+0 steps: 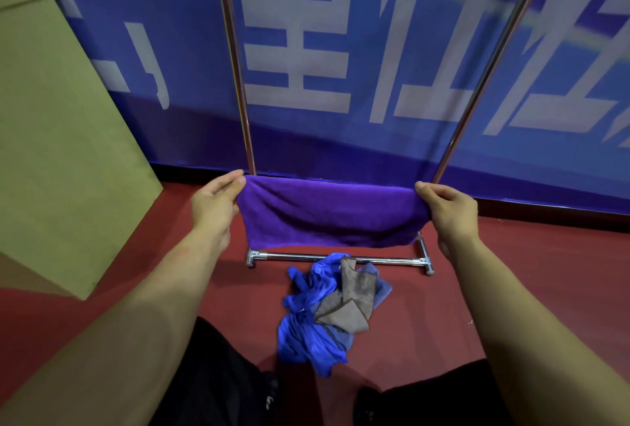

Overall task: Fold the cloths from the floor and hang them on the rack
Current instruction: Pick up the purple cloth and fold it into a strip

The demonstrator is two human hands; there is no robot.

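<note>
A purple cloth (329,216) hangs folded in the air in front of me, stretched between both hands. My left hand (214,204) pinches its upper left corner and my right hand (450,207) pinches its upper right corner. Behind it stands the metal rack, with two upright poles (235,61) and a base bar (306,257) on the floor. On the red floor below lies a heap of cloths: a bright blue cloth (306,326), a grey-brown cloth (351,303) on top of it, and a paler blue one at the right.
A tan cardboard box (58,139) stands at the left. A blue banner wall (375,67) with white characters runs behind the rack. My dark-trousered legs (218,388) are at the bottom of the view, either side of the heap.
</note>
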